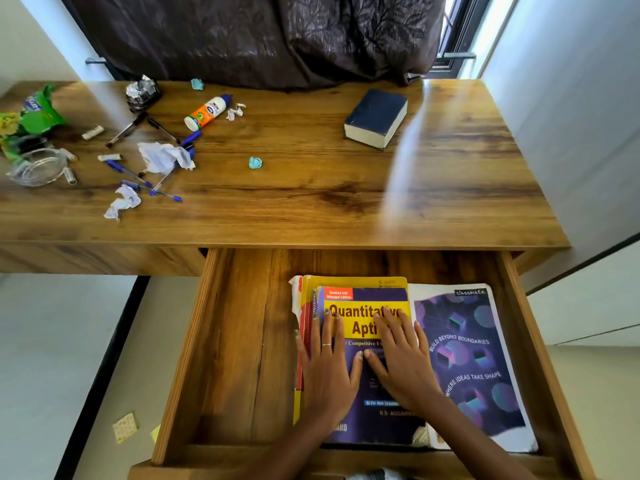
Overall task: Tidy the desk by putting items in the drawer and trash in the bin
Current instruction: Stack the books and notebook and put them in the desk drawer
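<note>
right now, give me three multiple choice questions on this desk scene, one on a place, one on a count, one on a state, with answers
1. Where does the dark blue book lie?
A. in the drawer
B. on the desk top
C. on the floor

2. How many small teal paper balls lie on the desk?
A. two
B. four
C. none

3. How does the drawer stand?
A. shut
B. taken out and set on the floor
C. pulled open

Answers:
1 B, it rests on the desk's right half, near the curtain.
2 A, one by the curtain, one mid-desk.
3 C, its inside shows, with both hands, left and right, flat on the purple and yellow book in it.
</note>
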`<state>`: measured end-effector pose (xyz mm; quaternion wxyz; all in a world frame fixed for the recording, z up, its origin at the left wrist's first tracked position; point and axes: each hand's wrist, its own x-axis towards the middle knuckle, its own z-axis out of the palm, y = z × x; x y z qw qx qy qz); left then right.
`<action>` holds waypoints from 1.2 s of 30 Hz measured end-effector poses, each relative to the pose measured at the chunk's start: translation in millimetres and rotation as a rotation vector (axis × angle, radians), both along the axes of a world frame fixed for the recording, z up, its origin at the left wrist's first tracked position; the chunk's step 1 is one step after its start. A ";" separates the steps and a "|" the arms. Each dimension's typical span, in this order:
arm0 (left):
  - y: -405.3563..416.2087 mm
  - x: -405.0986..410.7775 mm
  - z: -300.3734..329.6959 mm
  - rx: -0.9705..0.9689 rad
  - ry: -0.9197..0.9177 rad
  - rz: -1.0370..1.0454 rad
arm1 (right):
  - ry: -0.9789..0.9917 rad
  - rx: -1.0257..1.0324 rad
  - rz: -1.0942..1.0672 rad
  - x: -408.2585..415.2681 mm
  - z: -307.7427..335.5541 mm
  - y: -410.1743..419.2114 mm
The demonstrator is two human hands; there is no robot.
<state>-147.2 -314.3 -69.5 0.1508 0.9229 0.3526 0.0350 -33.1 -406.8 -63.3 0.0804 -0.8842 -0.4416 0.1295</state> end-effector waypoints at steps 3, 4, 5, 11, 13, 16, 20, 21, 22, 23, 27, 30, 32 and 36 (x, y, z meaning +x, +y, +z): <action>16.6 19.8 13.7 -0.010 -0.115 -0.002 | 0.010 0.116 -0.049 15.6 18.5 17.6; 24.2 29.4 21.3 -0.033 -0.162 -0.005 | 0.005 0.170 -0.066 22.9 27.0 26.7; 33.1 40.3 30.2 -0.019 -0.215 -0.014 | -0.002 0.232 -0.085 31.6 36.1 37.0; 110.6 121.2 79.7 0.024 -0.351 -0.077 | -0.057 0.464 -0.082 102.1 86.5 107.4; 141.0 149.4 85.7 -0.020 -0.270 -0.047 | -0.078 0.438 -0.081 129.8 95.6 134.7; 183.2 173.2 80.7 -0.140 -0.152 0.024 | -0.109 0.407 -0.085 166.8 100.7 171.2; 216.0 166.3 56.4 -0.009 0.000 0.011 | -0.152 0.392 -0.113 208.6 100.1 215.4; 218.5 164.3 51.3 0.043 -0.011 0.004 | -0.154 0.385 -0.123 218.0 98.3 226.9; 221.0 164.9 47.6 0.069 -0.028 0.006 | -0.158 0.381 -0.135 227.5 96.3 239.5; 223.7 167.2 44.5 0.078 -0.041 0.014 | -0.166 0.379 -0.148 235.9 93.8 251.9; 230.8 177.4 40.3 0.115 -0.042 0.059 | -0.191 0.300 -0.191 265.1 89.7 299.7; 232.4 182.9 41.7 0.120 -0.058 0.070 | -0.115 0.169 -0.235 282.9 89.7 328.7; 232.5 184.0 42.1 0.125 -0.065 0.070 | -0.106 0.126 -0.282 287.2 86.8 340.2; 230.8 183.2 44.8 0.117 -0.074 0.073 | -0.213 0.165 -0.319 284.1 82.3 345.7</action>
